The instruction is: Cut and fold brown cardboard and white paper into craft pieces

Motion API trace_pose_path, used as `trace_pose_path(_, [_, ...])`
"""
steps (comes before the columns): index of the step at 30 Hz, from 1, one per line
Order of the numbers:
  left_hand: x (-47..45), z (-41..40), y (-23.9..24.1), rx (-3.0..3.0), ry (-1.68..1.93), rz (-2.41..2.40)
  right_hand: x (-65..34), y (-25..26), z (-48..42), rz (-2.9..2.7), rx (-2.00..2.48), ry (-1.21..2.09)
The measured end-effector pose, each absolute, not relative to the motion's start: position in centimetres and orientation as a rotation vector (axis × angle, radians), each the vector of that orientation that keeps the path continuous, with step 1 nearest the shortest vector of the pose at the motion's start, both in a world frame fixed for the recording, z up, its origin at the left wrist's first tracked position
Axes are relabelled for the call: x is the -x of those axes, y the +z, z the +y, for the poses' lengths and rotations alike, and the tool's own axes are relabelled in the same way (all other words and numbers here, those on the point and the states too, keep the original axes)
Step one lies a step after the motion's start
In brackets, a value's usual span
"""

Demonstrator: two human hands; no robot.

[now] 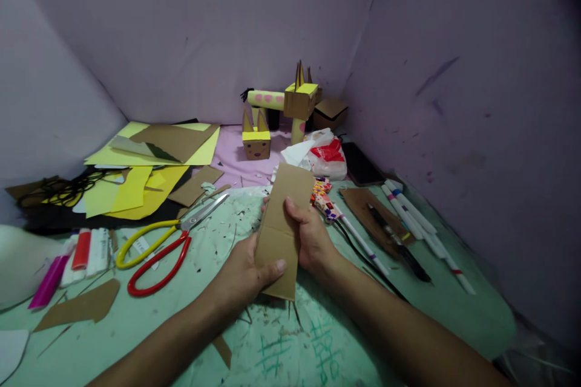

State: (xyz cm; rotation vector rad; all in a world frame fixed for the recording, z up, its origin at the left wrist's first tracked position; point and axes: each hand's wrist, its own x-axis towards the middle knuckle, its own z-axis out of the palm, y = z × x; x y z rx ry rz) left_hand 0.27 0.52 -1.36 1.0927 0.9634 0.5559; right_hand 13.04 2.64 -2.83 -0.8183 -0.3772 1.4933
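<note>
Cardboard strip [280,245], one, plain brown, creased across near its middle: held in both my hands in front of me, above the green table cover [181,332]. Long axis runs away from me, the far end leaning a little to the right and pointing toward the plastic bag [333,160]; near end faces me.

Left hand [254,266]: closed about the near left edge, thumb flat on the face. Right hand [312,234]: closed about the right edge farther up, thumb on the face; its other fingers mostly hidden behind.

Left side: scissors [185,234], red and yellow handles, blades apart from the strip and aimed away to the right; red-capped tube [82,249]; cardboard scrap [84,305]; yellow sheets [204,148] farther back.

Right side: patterned item [322,196], partly covered by the strip and my right hand; black pen-like tool [399,248]; white pens [406,214].

Beyond: small eared box [256,146] with a drawn face; larger eared figure [297,104]; the bag, lying between the strip and that figure.
</note>
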Motion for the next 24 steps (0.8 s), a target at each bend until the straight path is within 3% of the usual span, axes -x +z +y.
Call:
trace_pose_path(13, [0.4, 1.2, -2.1, -1.076, 0.533, 0.926, -13.5, -2.4, 3.1, -0.497, 0.636, 1.612])
trace_pose_path(24, [0.5, 2.1, -0.1, -1.392, 0.871, 1.292, -12.7, -2.0, 1.8, -0.660, 0.795, 1.450])
